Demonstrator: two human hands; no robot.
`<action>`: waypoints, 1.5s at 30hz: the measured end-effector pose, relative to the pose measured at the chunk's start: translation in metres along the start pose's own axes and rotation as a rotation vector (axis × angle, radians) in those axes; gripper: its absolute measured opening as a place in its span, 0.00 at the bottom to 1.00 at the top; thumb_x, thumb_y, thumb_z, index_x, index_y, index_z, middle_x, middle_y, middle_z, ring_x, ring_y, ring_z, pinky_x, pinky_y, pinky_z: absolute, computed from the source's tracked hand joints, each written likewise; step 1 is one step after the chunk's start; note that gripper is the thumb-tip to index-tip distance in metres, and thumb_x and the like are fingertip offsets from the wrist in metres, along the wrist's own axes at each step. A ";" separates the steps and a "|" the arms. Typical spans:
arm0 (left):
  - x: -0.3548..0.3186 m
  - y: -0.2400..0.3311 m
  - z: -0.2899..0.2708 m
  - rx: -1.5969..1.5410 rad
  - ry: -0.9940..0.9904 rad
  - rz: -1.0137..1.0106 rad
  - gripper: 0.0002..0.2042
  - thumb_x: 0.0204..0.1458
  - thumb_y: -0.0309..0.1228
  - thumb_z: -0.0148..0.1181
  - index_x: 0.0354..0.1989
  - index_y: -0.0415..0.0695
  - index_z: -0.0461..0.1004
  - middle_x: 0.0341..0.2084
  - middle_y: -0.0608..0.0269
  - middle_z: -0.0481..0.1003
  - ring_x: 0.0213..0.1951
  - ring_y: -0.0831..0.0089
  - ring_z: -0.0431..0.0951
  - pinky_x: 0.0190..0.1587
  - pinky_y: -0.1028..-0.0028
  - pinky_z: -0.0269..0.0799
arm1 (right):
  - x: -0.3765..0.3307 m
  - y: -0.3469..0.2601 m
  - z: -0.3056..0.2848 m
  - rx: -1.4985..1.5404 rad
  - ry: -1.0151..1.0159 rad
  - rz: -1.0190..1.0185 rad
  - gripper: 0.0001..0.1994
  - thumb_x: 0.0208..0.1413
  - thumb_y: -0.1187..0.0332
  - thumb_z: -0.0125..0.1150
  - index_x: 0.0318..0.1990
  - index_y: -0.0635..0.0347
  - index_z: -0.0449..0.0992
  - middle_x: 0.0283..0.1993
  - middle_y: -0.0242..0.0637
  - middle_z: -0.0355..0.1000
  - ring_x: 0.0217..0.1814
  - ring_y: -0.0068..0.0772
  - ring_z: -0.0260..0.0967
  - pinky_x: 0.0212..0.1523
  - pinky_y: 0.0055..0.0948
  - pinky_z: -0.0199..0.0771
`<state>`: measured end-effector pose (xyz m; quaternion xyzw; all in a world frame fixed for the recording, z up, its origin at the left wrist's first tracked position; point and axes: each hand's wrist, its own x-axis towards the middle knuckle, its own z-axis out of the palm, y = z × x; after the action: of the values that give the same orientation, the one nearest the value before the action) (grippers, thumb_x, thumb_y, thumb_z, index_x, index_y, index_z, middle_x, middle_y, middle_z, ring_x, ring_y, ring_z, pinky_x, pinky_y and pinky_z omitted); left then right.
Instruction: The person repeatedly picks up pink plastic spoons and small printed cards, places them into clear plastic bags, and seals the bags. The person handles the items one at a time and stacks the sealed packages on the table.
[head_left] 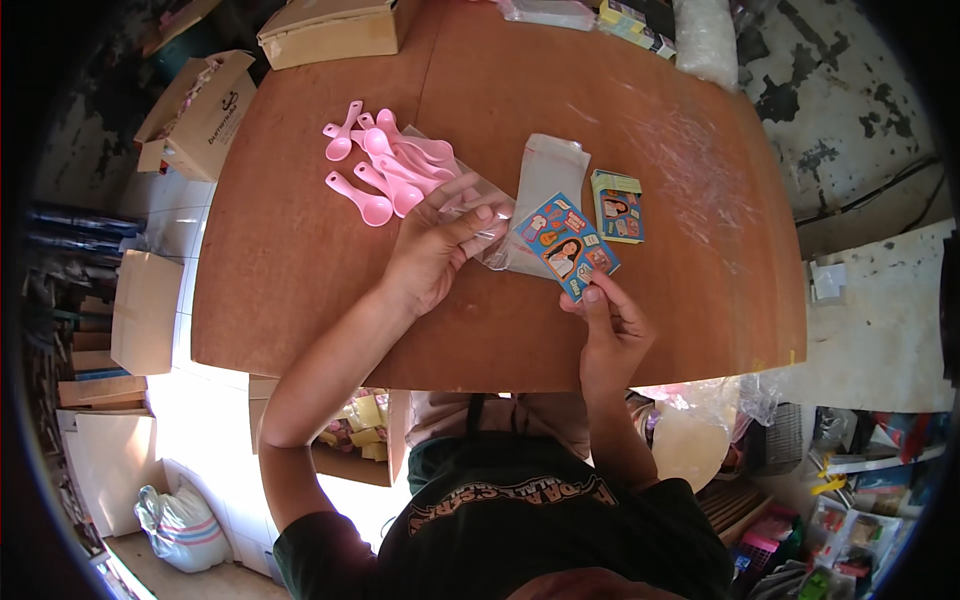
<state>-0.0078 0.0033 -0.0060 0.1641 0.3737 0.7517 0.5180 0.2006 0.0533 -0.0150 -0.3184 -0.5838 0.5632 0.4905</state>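
My left hand (440,240) is closed on a clear plastic bag (486,198), its fingers showing through the film. Between the thumb and fingers of my right hand (612,325) is a blue printed card (566,243) with a portrait and small pictures. The card's upper left corner comes close to the bag. Beyond my left hand lies a loose heap of pink plastic spoons (400,165). A stack of clear plastic bags (552,165) rests on the table, partly behind the card. To its right sits a stack of similar cards (620,207) with a yellowish band around its top.
The brown wooden table (320,310) carries a cardboard box (335,32) at its far left and a roll of clear wrap (706,45) at its far right. An open carton (200,115) stands off the left edge. Below the near edge is a box of small yellow packages (365,425).
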 end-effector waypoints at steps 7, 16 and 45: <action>0.006 -0.004 -0.010 -0.041 -0.006 -0.003 0.26 0.54 0.26 0.61 0.60 0.37 0.59 0.48 0.54 0.73 0.52 0.67 0.74 0.53 0.68 0.74 | -0.016 0.003 0.030 -0.075 -0.054 -0.061 0.12 0.59 0.74 0.58 0.47 0.73 0.75 0.38 0.46 0.78 0.36 0.33 0.79 0.38 0.23 0.77; -0.003 -0.003 0.001 -0.062 -0.088 -0.038 0.22 0.54 0.22 0.60 0.57 0.40 0.63 0.46 0.56 0.73 0.49 0.68 0.75 0.51 0.69 0.76 | -0.015 0.007 0.033 -0.062 -0.169 -0.092 0.13 0.58 0.78 0.57 0.50 0.73 0.73 0.40 0.48 0.77 0.39 0.32 0.77 0.42 0.26 0.79; -0.010 -0.009 0.006 0.001 -0.109 -0.014 0.11 0.55 0.26 0.59 0.45 0.41 0.70 0.37 0.64 0.76 0.40 0.75 0.78 0.44 0.74 0.77 | 0.003 0.006 0.028 0.274 -0.261 0.100 0.10 0.56 0.82 0.58 0.46 0.73 0.71 0.46 0.45 0.74 0.45 0.29 0.74 0.45 0.27 0.78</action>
<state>0.0058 -0.0019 -0.0068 0.2025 0.3463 0.7378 0.5429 0.1725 0.0478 -0.0172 -0.2014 -0.5438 0.6975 0.4210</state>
